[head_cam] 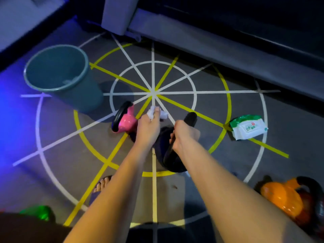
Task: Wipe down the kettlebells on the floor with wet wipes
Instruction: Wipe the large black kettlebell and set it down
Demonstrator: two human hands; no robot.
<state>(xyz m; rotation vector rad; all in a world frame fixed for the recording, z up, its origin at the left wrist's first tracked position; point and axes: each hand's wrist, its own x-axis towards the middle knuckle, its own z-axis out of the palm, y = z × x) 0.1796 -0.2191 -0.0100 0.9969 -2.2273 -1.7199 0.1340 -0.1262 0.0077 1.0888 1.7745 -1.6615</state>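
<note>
Taped gym floor (70, 155): left hand (148, 128) fingers pinch crumpled wet wipe (152, 111); right hand (183, 135) fingers wrapped round black kettlebell (172, 160) handle.

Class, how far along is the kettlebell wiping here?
Done: a pale scrap in the bin suggests one used wipe. In hand: the right hand grips the black kettlebell; the left hand holds a crumpled wipe. Left, possibly: the pink kettlebell and orange kettlebell.

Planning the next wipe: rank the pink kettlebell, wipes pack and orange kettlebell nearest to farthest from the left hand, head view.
1. pink kettlebell, just left of the left hand
2. wipes pack, on the right
3. orange kettlebell, bottom right corner
</note>
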